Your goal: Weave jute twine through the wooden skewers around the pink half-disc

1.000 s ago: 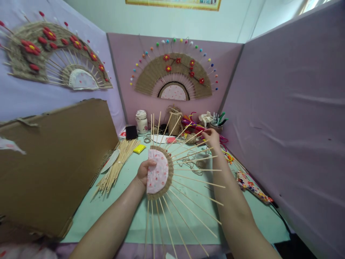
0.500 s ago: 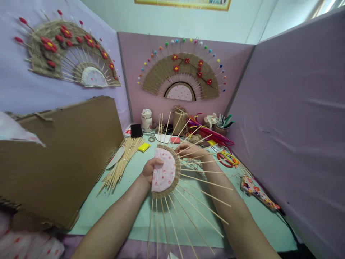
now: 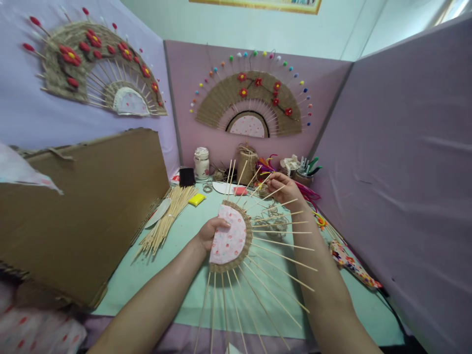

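Observation:
My left hand (image 3: 208,234) grips the left edge of a half-made fan (image 3: 230,238): a pink flowered fabric half-disc rimmed with woven jute, with several thin wooden skewers fanning out to the right and downward. My right hand (image 3: 282,187) reaches behind the upper skewers, its fingers pinched on a strand of jute twine (image 3: 271,222) that trails down to a loose tangle on the green mat (image 3: 173,275). The fan is held upright above the mat.
A large cardboard sheet (image 3: 81,206) leans at the left. A bundle of loose skewers (image 3: 165,221) lies beside it. At the back stand a white jar (image 3: 201,163), a twine spool (image 3: 247,164), pipe cleaners and a tool cup (image 3: 304,172). Finished fans hang on the walls.
My right hand has moved from just beside the fan's upper skewers back and to the right, drawing the twine with it. The left hand keeps its hold on the fan.

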A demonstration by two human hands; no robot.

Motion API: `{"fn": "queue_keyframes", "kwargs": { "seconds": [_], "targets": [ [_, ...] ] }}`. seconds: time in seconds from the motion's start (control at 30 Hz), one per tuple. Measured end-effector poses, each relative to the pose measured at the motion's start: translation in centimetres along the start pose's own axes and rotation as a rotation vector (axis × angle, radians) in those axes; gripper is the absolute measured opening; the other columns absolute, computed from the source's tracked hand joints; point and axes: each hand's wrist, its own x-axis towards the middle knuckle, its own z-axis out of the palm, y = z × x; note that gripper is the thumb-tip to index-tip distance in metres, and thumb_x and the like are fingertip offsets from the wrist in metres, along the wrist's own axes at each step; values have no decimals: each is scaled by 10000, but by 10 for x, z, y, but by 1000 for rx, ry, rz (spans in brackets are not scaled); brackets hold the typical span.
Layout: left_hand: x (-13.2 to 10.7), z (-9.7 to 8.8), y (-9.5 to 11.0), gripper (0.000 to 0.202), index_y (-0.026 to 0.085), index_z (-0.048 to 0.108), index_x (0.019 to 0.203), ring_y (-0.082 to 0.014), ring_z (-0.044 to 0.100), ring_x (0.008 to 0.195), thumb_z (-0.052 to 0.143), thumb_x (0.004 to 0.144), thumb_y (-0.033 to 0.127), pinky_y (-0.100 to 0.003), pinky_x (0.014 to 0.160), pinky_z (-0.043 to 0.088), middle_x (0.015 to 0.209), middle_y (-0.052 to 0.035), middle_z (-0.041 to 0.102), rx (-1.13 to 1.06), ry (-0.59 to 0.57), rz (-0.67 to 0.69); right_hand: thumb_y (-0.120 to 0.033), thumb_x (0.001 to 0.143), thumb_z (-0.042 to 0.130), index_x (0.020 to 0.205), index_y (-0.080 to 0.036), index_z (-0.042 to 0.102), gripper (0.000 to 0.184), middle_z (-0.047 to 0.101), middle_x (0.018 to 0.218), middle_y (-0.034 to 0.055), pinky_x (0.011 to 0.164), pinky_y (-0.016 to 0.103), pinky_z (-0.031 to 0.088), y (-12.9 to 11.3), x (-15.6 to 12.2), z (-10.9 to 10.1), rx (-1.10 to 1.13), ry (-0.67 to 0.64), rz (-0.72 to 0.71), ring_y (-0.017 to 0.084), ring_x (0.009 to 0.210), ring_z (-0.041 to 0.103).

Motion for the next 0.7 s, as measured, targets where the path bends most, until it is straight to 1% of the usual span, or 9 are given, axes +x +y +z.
{"fn": "queue_keyframes", "kwargs": {
  "seconds": [0.2,0.37,0.47,0.57,0.63,0.7],
  "targets": [
    [0,0,-1,366,8,635,987,-267,670,816,514,654,103,-382,785,474,906,-176,701,6,28,-10,-275,632,747,815,-228,612,232,637,745,-19,660,251,497,4,2,-2,15,-27,-12,106,667,600],
    [0,2,-1,364,16,637,977,-260,669,814,518,644,103,-384,791,471,901,-169,704,6,42,-4,-255,647,740,800,-237,616,198,614,692,-37,669,243,501,-3,-1,-4,48,-27,-39,94,648,585],
    [0,4,-1,364,16,644,961,-257,672,796,517,629,96,-377,772,478,889,-165,706,14,54,11,-251,655,732,804,-236,614,191,615,709,-34,675,244,498,-8,-3,-6,15,-24,-49,93,646,580],
    [0,6,0,342,19,654,934,-258,674,782,518,632,107,-377,756,483,866,-157,710,-6,69,-8,-253,666,717,823,-234,616,187,619,741,-27,661,245,494,-11,-4,-7,-25,-26,-61,93,640,573],
    [0,6,0,331,18,659,916,-259,674,778,521,631,113,-376,751,484,852,-153,712,-21,71,-23,-242,669,712,823,-231,620,181,614,744,-27,650,239,489,-11,-3,-6,-29,-24,-89,87,628,561],
    [-1,5,-1,329,18,661,907,-260,673,781,523,624,111,-375,754,484,847,-152,713,-29,68,-21,-219,663,713,808,-226,624,171,605,729,-32,628,222,478,-9,-1,-4,-11,-11,-149,75,607,543]
  ]
}}
